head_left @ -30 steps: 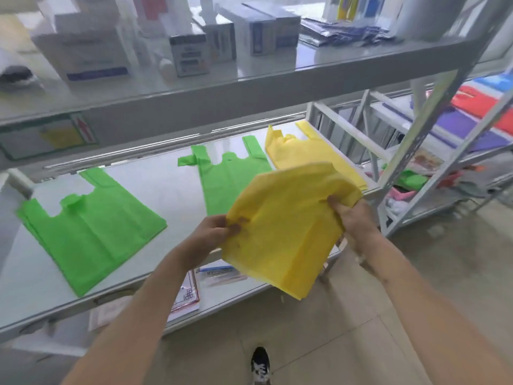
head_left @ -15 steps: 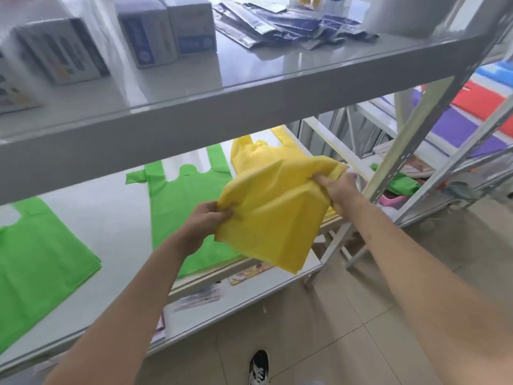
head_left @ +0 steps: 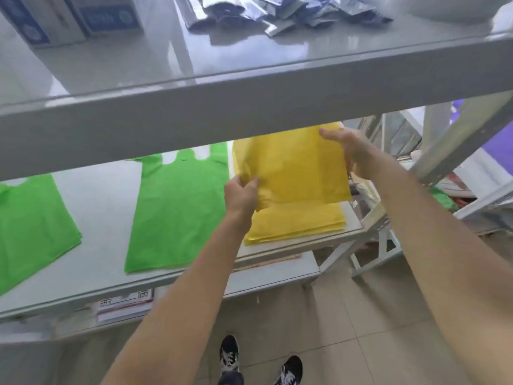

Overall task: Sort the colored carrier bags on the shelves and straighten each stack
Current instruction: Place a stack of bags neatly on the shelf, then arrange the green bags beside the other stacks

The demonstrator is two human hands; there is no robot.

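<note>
A yellow carrier bag (head_left: 294,168) hangs just over the yellow stack (head_left: 294,223) at the right end of the middle shelf (head_left: 105,207). My left hand (head_left: 241,194) pinches the bag's left edge. My right hand (head_left: 351,152) holds its right edge, thumb along the top corner. The bag's top is hidden behind the upper shelf's front beam. A green bag stack (head_left: 177,212) lies to the left of the yellow one. Another green stack (head_left: 33,226) lies at the far left.
The upper shelf (head_left: 249,107) juts out above the bags and carries boxes (head_left: 69,18) and dark packets (head_left: 277,12). A slanted metal post (head_left: 455,145) stands at right, with purple bags (head_left: 497,145) on a neighbouring rack. Papers (head_left: 125,304) lie on the lowest shelf.
Both hands carried the yellow bag forward from in front of the shelf to over the yellow stack, and it now hangs flatter. The view moved closer and to the right.
</note>
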